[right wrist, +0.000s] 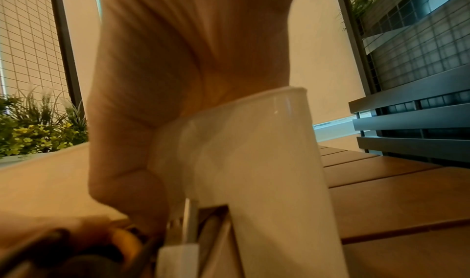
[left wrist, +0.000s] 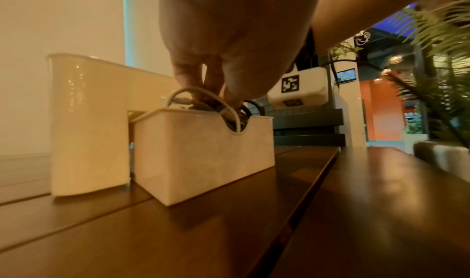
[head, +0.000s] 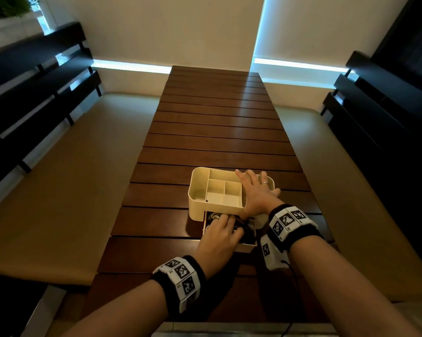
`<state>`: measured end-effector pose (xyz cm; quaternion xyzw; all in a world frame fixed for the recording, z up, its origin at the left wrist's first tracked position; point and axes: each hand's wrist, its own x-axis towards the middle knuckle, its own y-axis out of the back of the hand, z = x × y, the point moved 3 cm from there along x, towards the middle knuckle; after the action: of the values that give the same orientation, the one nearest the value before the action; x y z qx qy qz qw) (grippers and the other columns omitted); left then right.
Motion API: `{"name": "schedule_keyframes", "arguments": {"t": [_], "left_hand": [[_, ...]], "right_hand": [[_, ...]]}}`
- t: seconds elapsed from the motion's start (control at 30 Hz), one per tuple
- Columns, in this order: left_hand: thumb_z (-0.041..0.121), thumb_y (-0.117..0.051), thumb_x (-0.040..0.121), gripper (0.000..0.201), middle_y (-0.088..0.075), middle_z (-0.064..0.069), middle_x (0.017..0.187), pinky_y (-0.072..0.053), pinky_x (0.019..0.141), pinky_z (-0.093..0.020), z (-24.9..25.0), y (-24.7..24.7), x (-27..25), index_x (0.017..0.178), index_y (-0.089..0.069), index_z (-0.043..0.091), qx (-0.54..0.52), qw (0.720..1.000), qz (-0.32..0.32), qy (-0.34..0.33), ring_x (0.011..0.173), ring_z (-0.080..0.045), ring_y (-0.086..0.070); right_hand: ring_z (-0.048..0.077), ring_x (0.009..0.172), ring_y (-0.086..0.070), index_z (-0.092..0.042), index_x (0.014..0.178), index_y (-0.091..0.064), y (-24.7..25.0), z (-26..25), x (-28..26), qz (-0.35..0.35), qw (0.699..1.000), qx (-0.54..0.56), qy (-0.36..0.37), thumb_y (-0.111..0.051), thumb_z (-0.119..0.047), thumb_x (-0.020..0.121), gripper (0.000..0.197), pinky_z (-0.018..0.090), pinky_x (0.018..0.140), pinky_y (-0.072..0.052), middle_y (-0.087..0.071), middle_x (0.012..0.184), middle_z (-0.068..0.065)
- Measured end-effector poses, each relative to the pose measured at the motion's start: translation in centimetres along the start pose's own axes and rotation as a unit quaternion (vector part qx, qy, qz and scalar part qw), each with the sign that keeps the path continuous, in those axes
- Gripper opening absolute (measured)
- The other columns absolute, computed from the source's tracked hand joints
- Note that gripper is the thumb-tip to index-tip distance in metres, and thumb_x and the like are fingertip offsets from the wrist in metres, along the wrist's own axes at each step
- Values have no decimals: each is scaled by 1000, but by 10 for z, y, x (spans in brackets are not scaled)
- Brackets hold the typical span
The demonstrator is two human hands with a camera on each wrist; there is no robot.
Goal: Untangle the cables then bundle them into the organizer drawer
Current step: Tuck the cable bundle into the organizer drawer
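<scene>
Left hand [head: 219, 235] fingers curl into tangled black-and-white cables [left wrist: 203, 103] inside pulled-out cream plastic drawer [left wrist: 203, 151]; flat right hand [head: 256, 190] steadies cream organizer [head: 197, 190].

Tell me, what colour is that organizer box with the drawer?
Cream white, clearest in the head view: organizer box.

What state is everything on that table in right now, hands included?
Drawer: pulled out of the organizer, cables inside.
Cables: piled in the drawer, a white loop poking above the rim.
Organizer: upright, top compartments empty.
Left hand: fingers down on the cables.
Right hand: flat on the organizer.
</scene>
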<state>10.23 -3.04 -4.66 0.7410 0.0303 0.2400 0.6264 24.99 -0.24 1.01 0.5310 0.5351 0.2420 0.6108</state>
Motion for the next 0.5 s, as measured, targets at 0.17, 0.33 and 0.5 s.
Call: {"name": "schedule_keyframes", "arguments": {"t": [0.17,0.33,0.5], "left_hand": [[10,-56,70,20,-63,-7,78,-47,48,-25,1,22,12,90,-55,10,-65,994,69,56,60,-19,-56],[16,-56,76,19,-64,-8,75,-52,63,-29,20,-4,4,83,-73,10,62,992,-80,69,68,-24,-59],[46,-68,69,70,-63,-23,118,-45,97,-48,36,-16,-16,121,-58,0,59,984,-120,120,112,-40,-59]], "right_hand": [[35,142,15,-40,144,11,-1,0,0,11,1000,8,-1,-77,-42,66,119,71,104,-13,12,156,-6],[35,142,18,-39,145,11,-1,0,-1,1,1000,-1,-1,-82,-37,61,125,71,103,-13,12,156,-6],[35,142,18,-38,145,11,-2,-1,-2,4,1000,6,0,-82,-37,61,126,71,103,-12,12,156,-5]]}}
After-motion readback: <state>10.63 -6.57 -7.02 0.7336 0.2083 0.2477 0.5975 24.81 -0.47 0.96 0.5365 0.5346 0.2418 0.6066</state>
